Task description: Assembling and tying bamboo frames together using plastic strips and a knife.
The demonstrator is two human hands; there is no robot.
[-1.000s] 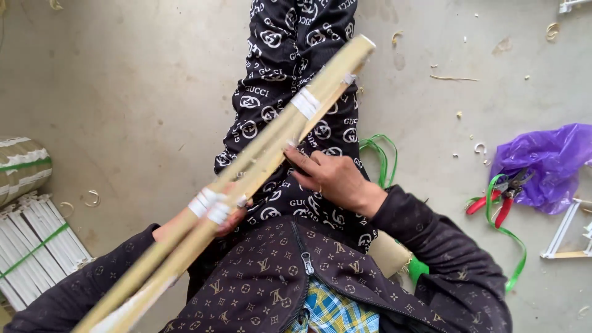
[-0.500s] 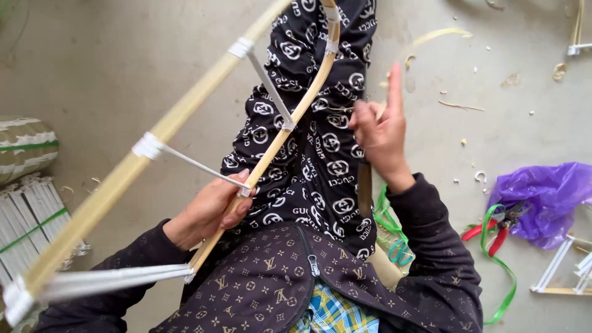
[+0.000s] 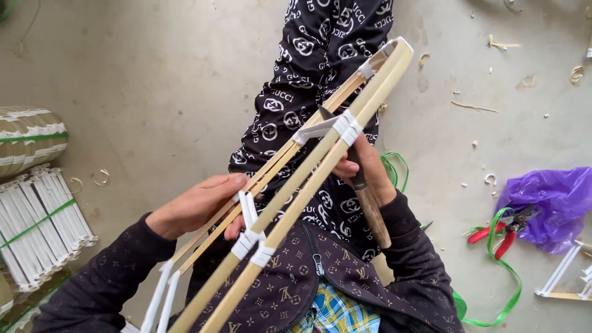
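Observation:
A long bamboo frame [image 3: 311, 176] of pale slats joined by white bindings [image 3: 345, 126] lies slantwise over my lap, its rounded far end up right. My left hand [image 3: 200, 203] holds the thinner slats near the middle, fingers beside a white cross piece [image 3: 248, 213]. My right hand [image 3: 370, 169] is under the thick slats and grips a knife by its wooden handle [image 3: 374, 216]. The blade points up toward the upper white binding and is mostly hidden by the frame.
At the left lie bundles of white sticks [image 3: 37, 222] tied with green band, and a banded roll [image 3: 28, 135]. Red-handled cutters [image 3: 502, 231], a purple bag [image 3: 549, 200], a green strap [image 3: 509, 274] and a small stick frame [image 3: 564, 277] sit on the right floor. Shavings litter the concrete.
The frame, spread wide half a second ago, now has its slats close together. My right hand, then raised and free, has come in under the frame gripping the knife.

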